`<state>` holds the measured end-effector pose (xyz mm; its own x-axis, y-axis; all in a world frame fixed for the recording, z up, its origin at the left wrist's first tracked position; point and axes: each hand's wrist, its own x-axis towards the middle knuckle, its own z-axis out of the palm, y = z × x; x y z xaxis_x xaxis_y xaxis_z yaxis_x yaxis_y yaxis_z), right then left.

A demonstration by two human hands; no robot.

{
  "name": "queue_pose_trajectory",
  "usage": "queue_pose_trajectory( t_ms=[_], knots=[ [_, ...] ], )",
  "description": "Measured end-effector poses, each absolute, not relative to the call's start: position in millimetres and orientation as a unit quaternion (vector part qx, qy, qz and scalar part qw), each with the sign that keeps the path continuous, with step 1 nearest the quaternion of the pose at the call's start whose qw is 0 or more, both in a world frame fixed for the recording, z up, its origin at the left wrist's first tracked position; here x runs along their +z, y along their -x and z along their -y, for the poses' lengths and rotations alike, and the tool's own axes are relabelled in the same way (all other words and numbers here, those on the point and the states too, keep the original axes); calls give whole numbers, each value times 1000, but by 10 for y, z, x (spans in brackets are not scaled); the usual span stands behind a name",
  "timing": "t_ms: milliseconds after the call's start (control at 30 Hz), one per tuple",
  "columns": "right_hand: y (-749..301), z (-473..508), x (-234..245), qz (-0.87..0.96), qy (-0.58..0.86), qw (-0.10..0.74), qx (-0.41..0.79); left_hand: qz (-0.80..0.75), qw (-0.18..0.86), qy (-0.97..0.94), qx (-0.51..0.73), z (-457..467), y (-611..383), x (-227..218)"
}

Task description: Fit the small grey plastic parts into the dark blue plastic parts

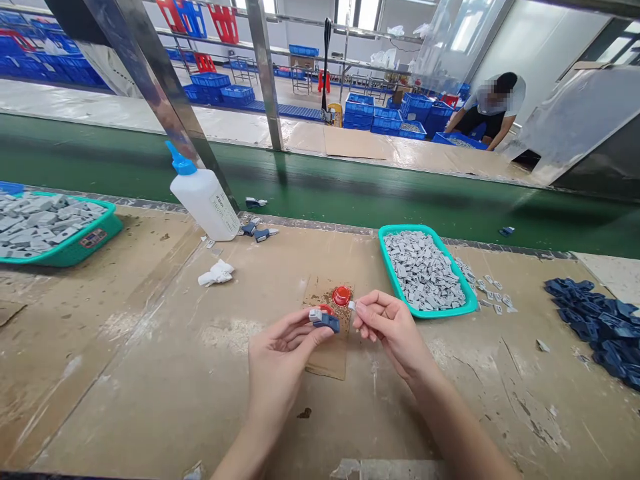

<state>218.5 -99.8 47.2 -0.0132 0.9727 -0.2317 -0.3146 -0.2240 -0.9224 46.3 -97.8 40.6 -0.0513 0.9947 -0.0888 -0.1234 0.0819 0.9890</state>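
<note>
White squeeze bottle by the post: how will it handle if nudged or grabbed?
The bottle looks tall for its base, so a high push probably tips it. Its smooth plastic wall likely flexes and may slip. Opaque, so fill and weight unclear.

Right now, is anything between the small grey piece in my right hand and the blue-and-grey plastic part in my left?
Nothing visible. The small grey piece and the blue-and-grey plastic part face across an open gap; the round red cap lies behind it.
</note>
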Motion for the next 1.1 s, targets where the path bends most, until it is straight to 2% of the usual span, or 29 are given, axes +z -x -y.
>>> queue_pose_trajectory(
  t_ms=[433,633,800,1000,1100],
  knots=[
    [-2188,1066,503,401,454,444,660,-507,520,-455,515,1009,-558,459],
    [-2237,1087,472,412,429,370,714,-467,523,-538,467,975,-490,434],
    [-2217,1112,486,416,406,403,707,-434,530,-581,441,845,-515,520],
    [-2232,1078,551,379,399,469,691,-398,583,-615,351,614,-665,664],
    [-2433,1046,598,422,467,499,596,-393,577,-629,342,480,-754,709]
  ],
)
